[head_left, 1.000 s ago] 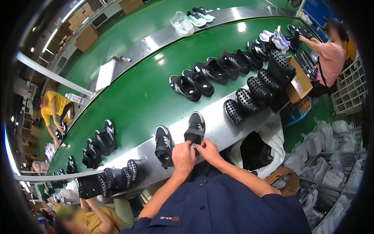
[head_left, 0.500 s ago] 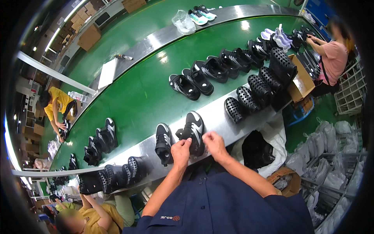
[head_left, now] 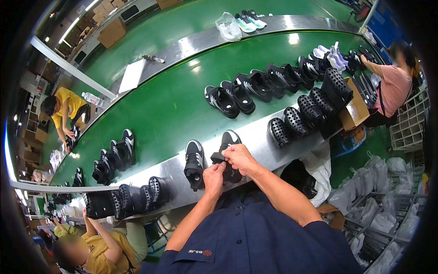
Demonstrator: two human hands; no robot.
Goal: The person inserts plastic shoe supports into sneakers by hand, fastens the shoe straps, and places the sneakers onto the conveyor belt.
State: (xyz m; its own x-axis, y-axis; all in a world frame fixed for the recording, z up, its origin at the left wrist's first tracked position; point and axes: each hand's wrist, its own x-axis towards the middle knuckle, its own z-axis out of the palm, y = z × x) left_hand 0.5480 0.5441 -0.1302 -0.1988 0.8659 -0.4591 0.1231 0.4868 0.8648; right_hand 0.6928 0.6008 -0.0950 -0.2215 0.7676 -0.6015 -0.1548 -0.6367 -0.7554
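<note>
On the metal ledge in front of me stands a black shoe with grey-white trim [head_left: 230, 138], its toe pointing away. My left hand [head_left: 213, 177] is closed at the shoe's left side, fingertips pinched near its strap. My right hand [head_left: 239, 158] reaches over the shoe from the right and pinches the black strap [head_left: 217, 157], which is raised off the upper. Much of the shoe's middle is hidden by my hands. Just left of it stands a matching black shoe [head_left: 194, 160], touched by neither hand.
Black shoes [head_left: 221, 101] line the green belt [head_left: 169, 109]. Perforated black shoe forms [head_left: 295, 122] stand on the ledge at right, others [head_left: 130, 198] at left. A cardboard box [head_left: 355, 107] is beside a person in pink [head_left: 394, 86]. People in yellow are at left.
My right hand has moved left from beside the shoe onto the strap. The strap is now lifted between both hands. The camera view has shifted slightly.
</note>
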